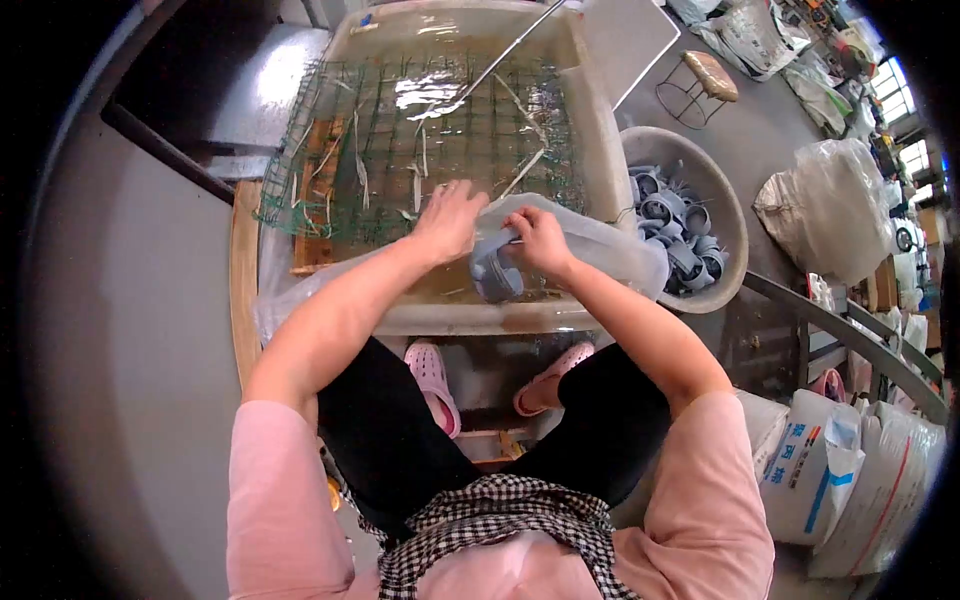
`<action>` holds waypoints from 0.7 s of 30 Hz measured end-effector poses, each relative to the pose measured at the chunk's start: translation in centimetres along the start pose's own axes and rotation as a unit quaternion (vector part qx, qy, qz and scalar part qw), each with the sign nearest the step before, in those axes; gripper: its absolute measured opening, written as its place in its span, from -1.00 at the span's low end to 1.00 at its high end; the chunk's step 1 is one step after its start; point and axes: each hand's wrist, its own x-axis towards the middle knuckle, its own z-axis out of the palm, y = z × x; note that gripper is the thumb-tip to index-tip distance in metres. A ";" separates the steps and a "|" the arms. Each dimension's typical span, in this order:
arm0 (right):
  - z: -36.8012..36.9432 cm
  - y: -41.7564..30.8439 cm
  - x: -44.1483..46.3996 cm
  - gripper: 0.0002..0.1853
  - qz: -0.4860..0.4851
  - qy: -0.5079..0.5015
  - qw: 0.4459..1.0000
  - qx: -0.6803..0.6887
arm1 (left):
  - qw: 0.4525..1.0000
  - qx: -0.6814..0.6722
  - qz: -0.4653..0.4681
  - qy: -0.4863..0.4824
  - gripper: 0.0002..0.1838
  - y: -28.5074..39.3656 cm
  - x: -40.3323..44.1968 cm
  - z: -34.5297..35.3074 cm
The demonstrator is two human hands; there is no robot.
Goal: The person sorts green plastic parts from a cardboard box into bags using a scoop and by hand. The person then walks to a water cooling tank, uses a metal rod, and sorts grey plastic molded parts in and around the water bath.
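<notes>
My right hand point(537, 240) is closed on a grey-blue curved plastic part point(495, 270), which hangs tilted over the near side of the tub. To its left, my left hand point(452, 222) reaches over the water with its fingers apart; the fingertips point away from me and their undersides are hidden. Below both hands is a large pale tub point(450, 320) of cloudy water. A green wire mesh point(390, 130) lies in the water, with several thin pale strips on it. Clear plastic sheeting point(610, 245) drapes over the tub's near edge, close to both hands.
A round basin point(735, 215) full of similar grey-blue parts stands right of the tub. A metal rod point(515, 45) slants into the water. Beyond are a stool point(710, 75) and a plastic-wrapped bundle point(835, 210). White sacks point(812, 465) lie at lower right.
</notes>
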 end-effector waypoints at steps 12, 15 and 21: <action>-5.2 -1.3 1.4 -0.69 -0.004 -0.003 1.000 0.029 | 0.947 -0.218 -0.165 -0.170 -0.64 1.3 0.7 1.4; -5.7 -4.9 -2.1 -0.58 -0.269 0.166 0.848 -0.424 | 0.967 -0.156 -0.129 -0.154 -0.69 1.8 1.9 0.5; -4.9 -6.4 -2.7 -0.67 -0.284 0.104 0.809 -0.504 | 0.990 -0.107 -0.055 -0.068 -0.79 3.5 3.0 -2.8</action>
